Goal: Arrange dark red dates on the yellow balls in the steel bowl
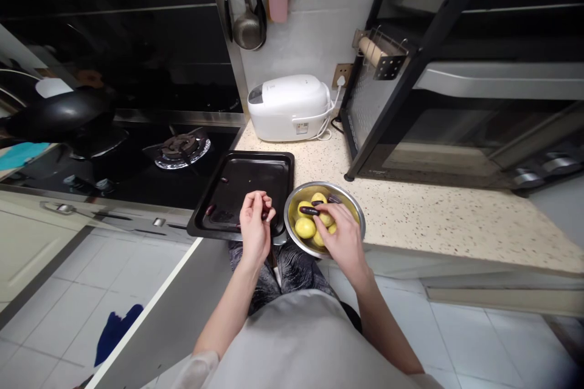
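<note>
A black baking tray (pixel 249 168) lies on the counter, with a few small dark red pieces (pixel 210 210) on it. Above its near right part is my left hand (pixel 256 218), its fingers curled round something dark red that is mostly hidden. To the right stands a steel bowl (pixel 358 209) holding several yellow round items (pixel 305 228) and some dark purple elongated ones (pixel 334 199). Over the bowl, my right hand (pixel 340 234) pinches a dark purple elongated item (pixel 309 210) between thumb and fingers.
Behind the tray sits a white rice cooker (pixel 292 109). A gas burner (pixel 180 147) and a black wok (pixel 59 115) are at the left, a large oven (pixel 474 127) at the right. An open drawer (pixel 177 310) lies below the tray's left side.
</note>
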Available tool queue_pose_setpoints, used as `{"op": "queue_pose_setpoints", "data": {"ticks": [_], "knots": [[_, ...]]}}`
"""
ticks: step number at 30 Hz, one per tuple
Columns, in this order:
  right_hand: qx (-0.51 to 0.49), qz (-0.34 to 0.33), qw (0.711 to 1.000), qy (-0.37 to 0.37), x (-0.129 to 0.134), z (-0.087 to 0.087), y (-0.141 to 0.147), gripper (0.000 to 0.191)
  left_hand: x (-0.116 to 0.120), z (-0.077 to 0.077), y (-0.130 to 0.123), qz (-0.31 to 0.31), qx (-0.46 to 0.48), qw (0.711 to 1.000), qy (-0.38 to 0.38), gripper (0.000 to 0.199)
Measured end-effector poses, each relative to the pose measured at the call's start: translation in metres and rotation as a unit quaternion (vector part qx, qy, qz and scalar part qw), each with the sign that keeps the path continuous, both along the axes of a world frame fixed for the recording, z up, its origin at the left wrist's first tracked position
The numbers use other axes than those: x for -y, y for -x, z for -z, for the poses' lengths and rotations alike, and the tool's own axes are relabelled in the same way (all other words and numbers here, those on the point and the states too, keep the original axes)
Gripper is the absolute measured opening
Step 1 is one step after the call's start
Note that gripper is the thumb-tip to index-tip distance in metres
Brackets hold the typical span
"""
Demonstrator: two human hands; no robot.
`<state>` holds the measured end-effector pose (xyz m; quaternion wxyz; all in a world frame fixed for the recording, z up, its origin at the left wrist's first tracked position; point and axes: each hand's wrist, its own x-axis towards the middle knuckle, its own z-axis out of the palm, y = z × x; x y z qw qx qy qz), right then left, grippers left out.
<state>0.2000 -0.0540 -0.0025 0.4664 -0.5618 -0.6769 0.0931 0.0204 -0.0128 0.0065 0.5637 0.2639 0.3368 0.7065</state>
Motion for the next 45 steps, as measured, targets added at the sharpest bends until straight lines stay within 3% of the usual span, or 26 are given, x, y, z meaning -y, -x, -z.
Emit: {"op": "queue_pose_setpoints", "data": {"ticks": [6,11,16,19,28,35,45], "knots": [[0.097,-0.004,0.995,0.019,0.002,0.0,0.0,0.016,0.004,0.004,-0.002,0.028,-0.003,1.0,0.009,0.037],[0.087,-0.017,0.996,0.018,0.0,-0.002,-0.012,0.013,0.005,0.002,-0.002,0.034,-0.01,0.999,0.007,0.037],[0.102,0.088,0.991,0.017,-0.019,-0.001,-0.044,0.021,0.006,0.005,-0.001,0.04,-0.016,0.999,0.009,0.038],[0.158,0.096,0.981,0.056,-0.031,0.002,-0.056,0.022,0.007,0.006,-0.001,0.046,-0.021,0.999,0.012,0.038],[0.271,0.126,0.946,0.125,-0.048,0.005,-0.042,0.017,0.009,0.004,0.001,0.039,-0.03,0.999,0.016,0.039],[0.336,0.101,0.927,0.133,-0.066,0.004,-0.044,0.012,0.009,0.006,0.002,0.038,-0.028,0.999,0.018,0.039],[0.331,0.043,0.939,0.087,-0.07,0.009,-0.049,0.019,0.01,0.009,0.006,0.031,-0.032,0.999,0.014,0.037]]}}
